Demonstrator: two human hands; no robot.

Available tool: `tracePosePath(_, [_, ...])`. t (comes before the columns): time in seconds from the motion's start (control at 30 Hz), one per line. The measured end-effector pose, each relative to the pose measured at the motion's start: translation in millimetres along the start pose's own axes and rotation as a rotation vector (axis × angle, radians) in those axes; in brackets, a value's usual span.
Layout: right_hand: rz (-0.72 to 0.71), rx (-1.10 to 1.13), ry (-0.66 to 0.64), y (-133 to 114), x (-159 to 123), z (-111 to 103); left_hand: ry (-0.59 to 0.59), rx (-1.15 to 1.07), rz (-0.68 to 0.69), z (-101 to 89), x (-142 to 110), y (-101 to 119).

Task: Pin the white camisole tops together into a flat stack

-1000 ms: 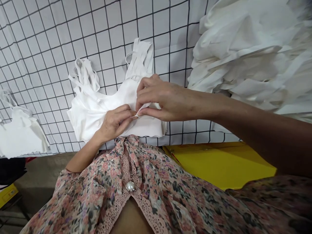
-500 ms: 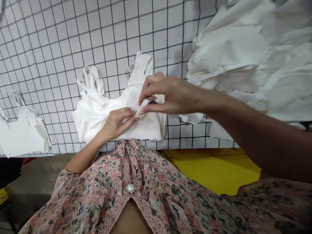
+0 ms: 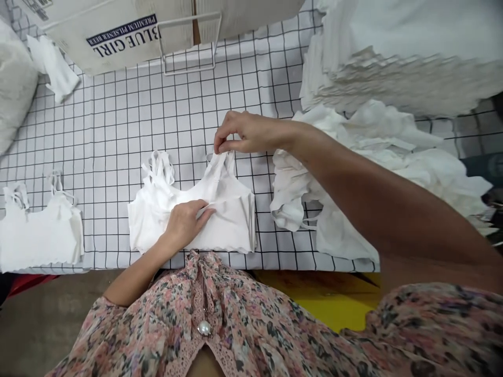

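The left hand (image 3: 183,225) lies low and near the body, palm down, its fingers (image 3: 202,209) extended and loosely together, pointing forward and toward the right. Its wrist is gently bent, and the bare left forearm (image 3: 133,277) rises from the lower left. The right hand (image 3: 247,133) is farther forward, its back turned upward, with thumb and fingertips (image 3: 220,142) pinched together at the hand's far left end. The bare right forearm (image 3: 373,193) stretches across from the right, reaching over in front of the body, well apart from the left hand.
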State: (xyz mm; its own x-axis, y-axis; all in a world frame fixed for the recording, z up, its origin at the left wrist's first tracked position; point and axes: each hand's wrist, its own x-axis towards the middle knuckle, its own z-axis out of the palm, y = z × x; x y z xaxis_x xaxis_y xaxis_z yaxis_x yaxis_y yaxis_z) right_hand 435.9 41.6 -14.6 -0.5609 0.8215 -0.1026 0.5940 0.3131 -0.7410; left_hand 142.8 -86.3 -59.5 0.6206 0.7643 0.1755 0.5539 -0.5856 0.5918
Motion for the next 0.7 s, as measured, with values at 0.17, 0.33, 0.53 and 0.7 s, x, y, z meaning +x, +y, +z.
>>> tracePosePath(0.17, [-0.025,-0.121,0.175,13.9,6.0,27.6,0.094,0.083,0.042,1.1,0.1,-0.7])
tracePosePath(0.33, [-0.024,-0.302,0.575,-45.9,-50.1,101.1,0.298,0.134,0.277,-17.9,-18.0,7.9])
tracePosePath(0.53, [0.062,-0.465,0.316,-104.8,-121.9,209.3,-0.077,0.273,0.299,-14.2,-52.5,0.6])
tracePosePath(0.7, [0.244,-0.489,0.335,-75.5,-147.8,222.8,-0.129,0.345,0.217,-11.3,-61.7,-18.2])
